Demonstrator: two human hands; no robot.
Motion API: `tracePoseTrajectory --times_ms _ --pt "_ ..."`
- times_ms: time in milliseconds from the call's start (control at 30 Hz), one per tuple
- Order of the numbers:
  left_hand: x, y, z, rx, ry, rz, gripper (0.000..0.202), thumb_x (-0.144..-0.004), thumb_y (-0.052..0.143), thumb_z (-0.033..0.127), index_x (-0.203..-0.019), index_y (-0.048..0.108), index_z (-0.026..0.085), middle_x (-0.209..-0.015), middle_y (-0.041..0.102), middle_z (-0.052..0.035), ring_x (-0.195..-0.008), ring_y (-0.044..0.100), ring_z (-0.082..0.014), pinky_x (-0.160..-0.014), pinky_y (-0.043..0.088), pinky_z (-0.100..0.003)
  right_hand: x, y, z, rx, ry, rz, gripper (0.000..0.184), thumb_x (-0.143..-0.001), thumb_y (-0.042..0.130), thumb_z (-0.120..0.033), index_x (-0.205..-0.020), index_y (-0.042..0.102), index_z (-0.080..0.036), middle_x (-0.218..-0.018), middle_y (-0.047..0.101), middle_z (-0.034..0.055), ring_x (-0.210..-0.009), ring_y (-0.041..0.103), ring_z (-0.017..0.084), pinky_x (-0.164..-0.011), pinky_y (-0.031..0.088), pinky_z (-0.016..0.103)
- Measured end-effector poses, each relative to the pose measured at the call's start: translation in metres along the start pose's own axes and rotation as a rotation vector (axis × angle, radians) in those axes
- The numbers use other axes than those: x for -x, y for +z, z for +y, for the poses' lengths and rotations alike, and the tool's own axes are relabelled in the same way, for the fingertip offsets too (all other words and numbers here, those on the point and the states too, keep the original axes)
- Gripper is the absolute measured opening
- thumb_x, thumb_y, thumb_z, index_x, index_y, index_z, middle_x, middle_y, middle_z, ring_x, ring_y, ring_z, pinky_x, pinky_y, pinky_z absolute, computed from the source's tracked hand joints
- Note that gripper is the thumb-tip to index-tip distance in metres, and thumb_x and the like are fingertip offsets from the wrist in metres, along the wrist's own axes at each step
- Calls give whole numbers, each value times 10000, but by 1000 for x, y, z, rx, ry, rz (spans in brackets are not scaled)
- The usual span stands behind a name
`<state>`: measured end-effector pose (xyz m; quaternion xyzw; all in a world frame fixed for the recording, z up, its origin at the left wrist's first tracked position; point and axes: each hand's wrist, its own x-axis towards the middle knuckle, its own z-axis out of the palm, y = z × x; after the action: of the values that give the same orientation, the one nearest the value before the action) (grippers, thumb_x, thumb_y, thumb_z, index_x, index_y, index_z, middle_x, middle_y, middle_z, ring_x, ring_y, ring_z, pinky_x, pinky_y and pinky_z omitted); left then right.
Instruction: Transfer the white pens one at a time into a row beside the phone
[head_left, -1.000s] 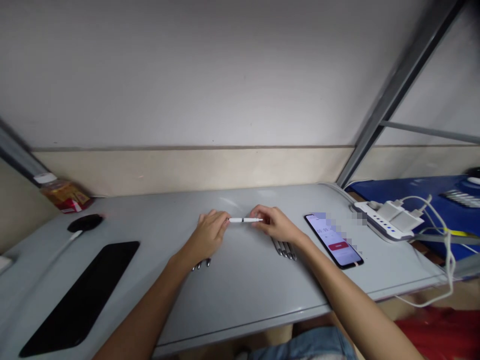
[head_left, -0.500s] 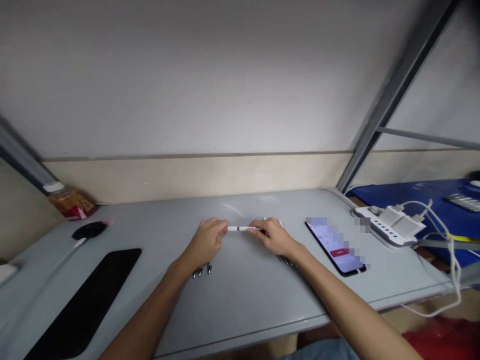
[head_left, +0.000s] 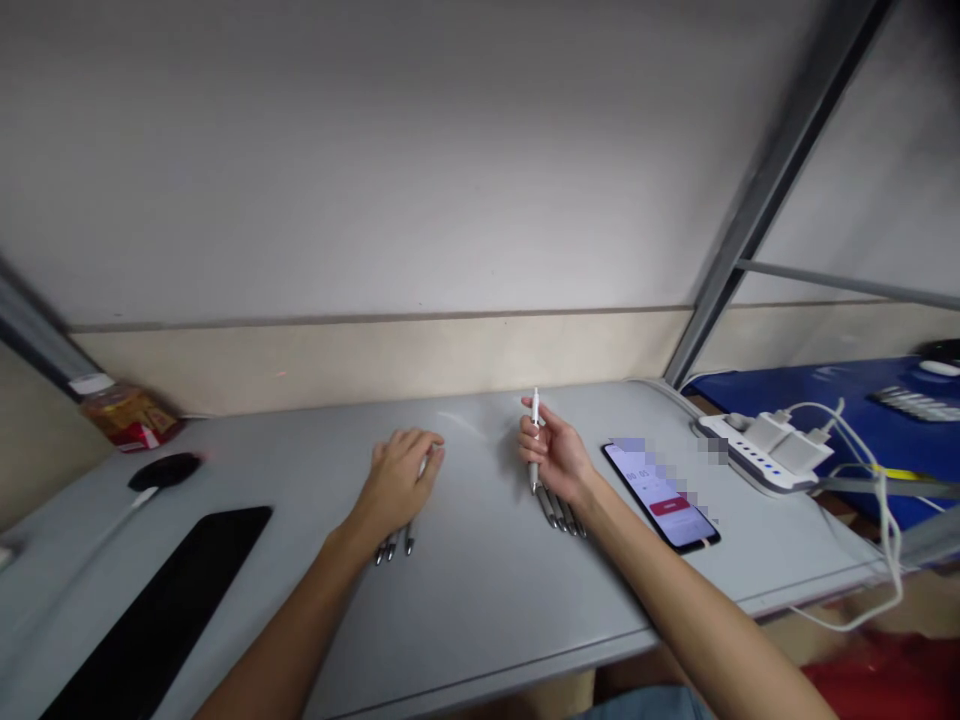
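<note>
My right hand (head_left: pixel 556 456) holds a white pen (head_left: pixel 535 432) upright, tip down, just above the grey table (head_left: pixel 480 590). Under that hand lies a row of several silver pens (head_left: pixel 561 512). My left hand (head_left: pixel 399 476) rests palm down on the table over another small group of pens (head_left: pixel 394 545), whose tips stick out below the wrist. Whether the left fingers grip any of these pens is hidden by the hand.
A lit phone (head_left: pixel 660 494) lies right of my right hand. A white power strip (head_left: pixel 761 455) with chargers and cables sits at the table's right end. A black pad (head_left: pixel 142 615), a black mouse (head_left: pixel 165 470) and a snack pack (head_left: pixel 124 413) are at the left.
Both hands held the white pen level between them. Now the left hand has let go and dropped onto the pens at the left, while the right hand has turned the pen upright.
</note>
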<state>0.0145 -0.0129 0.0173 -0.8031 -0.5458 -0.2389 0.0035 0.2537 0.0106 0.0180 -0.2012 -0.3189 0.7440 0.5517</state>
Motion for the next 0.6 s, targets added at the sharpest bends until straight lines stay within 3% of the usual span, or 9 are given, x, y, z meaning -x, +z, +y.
tracePoseTrajectory --times_ms 100,267,600 --pt "-2 -1 -14 -146 -108 12 209 -889 413 301 -999 573 224 -1069 615 -81 -1040 489 -283 -837 363 -441 1 -3 -5 -9 -41 -17 361 -877 544 -295 -1217 444 -362 -611 364 -70 -429 228 66 -389 182 150" --pt "-3 -7 -25 -196 -214 -53 224 -841 419 269 -993 574 213 -1091 593 -104 -1041 474 -317 -788 399 -457 2 -3 -5 64 -33 -24 367 -877 548 -338 -1223 432 -379 -615 335 -71 -437 187 67 -391 150 157" --pt "1 6 -25 -184 -167 -102 225 -823 460 317 -1007 573 253 -1108 571 -89 -1060 447 -304 -831 373 -469 -1 -6 -4 122 -52 -33 418 -870 555 -350 -1262 412 -380 -610 354 -74 -431 202 64 -387 170 156"
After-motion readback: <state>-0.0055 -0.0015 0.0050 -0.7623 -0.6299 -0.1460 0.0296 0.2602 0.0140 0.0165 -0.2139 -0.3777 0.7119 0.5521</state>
